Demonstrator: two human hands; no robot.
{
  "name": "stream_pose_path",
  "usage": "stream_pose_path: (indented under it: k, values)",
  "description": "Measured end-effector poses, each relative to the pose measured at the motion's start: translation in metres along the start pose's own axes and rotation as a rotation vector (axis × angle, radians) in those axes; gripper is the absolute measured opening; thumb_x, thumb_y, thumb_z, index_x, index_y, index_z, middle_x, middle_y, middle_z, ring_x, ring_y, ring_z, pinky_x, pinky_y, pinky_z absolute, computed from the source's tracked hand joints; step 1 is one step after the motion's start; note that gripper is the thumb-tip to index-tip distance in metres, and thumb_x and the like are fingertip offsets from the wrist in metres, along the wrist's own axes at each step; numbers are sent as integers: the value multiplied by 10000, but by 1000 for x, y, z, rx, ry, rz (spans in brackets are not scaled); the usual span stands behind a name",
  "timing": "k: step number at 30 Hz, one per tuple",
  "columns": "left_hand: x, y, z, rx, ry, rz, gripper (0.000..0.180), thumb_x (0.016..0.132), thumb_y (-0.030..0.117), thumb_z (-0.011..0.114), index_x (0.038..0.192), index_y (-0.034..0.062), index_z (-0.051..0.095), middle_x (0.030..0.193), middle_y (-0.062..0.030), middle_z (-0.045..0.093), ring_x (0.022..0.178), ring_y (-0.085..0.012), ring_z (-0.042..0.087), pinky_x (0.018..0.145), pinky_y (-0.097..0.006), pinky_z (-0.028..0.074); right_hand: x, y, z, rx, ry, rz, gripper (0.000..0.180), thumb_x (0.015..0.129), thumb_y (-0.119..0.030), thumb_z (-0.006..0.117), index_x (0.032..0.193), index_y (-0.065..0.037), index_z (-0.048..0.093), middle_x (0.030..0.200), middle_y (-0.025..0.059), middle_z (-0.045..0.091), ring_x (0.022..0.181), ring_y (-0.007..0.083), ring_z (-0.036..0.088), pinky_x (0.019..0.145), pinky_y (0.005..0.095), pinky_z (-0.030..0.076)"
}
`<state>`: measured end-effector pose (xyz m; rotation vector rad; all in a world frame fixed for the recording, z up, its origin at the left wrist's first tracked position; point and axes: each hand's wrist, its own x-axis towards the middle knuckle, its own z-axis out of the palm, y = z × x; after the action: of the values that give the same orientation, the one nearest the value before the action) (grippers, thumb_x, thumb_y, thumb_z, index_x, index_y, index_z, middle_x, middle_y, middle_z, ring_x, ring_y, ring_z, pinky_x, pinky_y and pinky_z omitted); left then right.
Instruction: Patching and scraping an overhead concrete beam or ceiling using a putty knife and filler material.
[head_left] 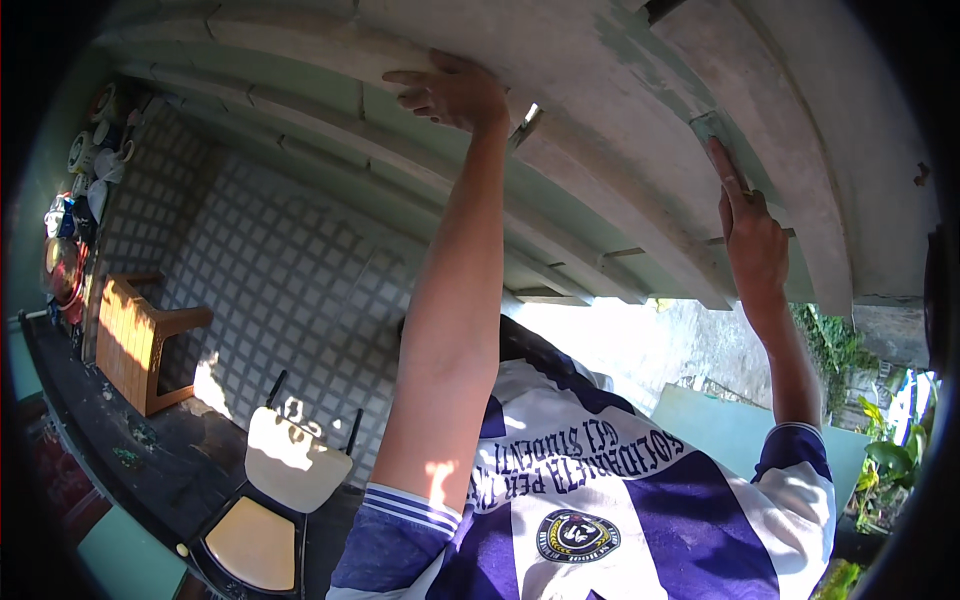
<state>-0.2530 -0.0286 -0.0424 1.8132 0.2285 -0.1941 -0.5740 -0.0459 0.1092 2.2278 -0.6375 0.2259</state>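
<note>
l hand (450, 92) flat on ceiling (620, 70), r hand (750, 235) scraping.

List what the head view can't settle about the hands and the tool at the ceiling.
- Left hand: palm side faces the ceiling beam; contact hidden.
- Metal tool: mostly behind the left wrist; kind unclear.
- Right hand: its fingers cover the small grey pad; grip unclear.
</note>
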Motion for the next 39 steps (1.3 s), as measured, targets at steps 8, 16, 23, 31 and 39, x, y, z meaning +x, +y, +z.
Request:
stream_pose_path:
  k: [8,16,23,31,39]
  values:
    - [0,-3,-4,-58,-33,1,765,1051,426,315,1537,-33,-58,1444,-463,152,1283,-547,386,1037,-584,406,-7,-1,-5,-58,-77,46,791,926,-175,650,1550,-408,223,670,61,602,486,151,621,441,338,557]
    - [0,2,-7,-22,-58,14,767,1056,427,291,1525,-45,-90,1402,-425,206,1267,-518,402,1013,-558,444,36,-16,3,-144,104,-51,801,934,-85,607,1552,-415,219,656,43,580,470,128,602,428,303,544]
    - [10,-12,1,25,45,54,803,1032,431,355,1523,-70,-34,1340,-392,297,1193,-507,471,954,-528,481,4,-10,-2,-168,-57,48,904,898,11,600,1558,-430,167,649,50,570,450,122,589,422,313,540]
    - [4,-2,-10,-75,-50,39,792,1040,438,331,1530,-57,-44,1420,-438,191,1275,-528,394,1033,-554,410,7,-19,-8,-85,-92,113,909,893,20,594,1554,-439,173,642,49,568,442,136,595,419,321,542]
    - [-1,1,-9,-56,-48,50,788,1041,429,326,1525,-70,-44,1390,-423,230,1240,-529,434,1025,-543,419,25,-27,-4,-77,-47,120,913,886,29,590,1556,-430,172,681,72,599,480,165,631,427,332,552]
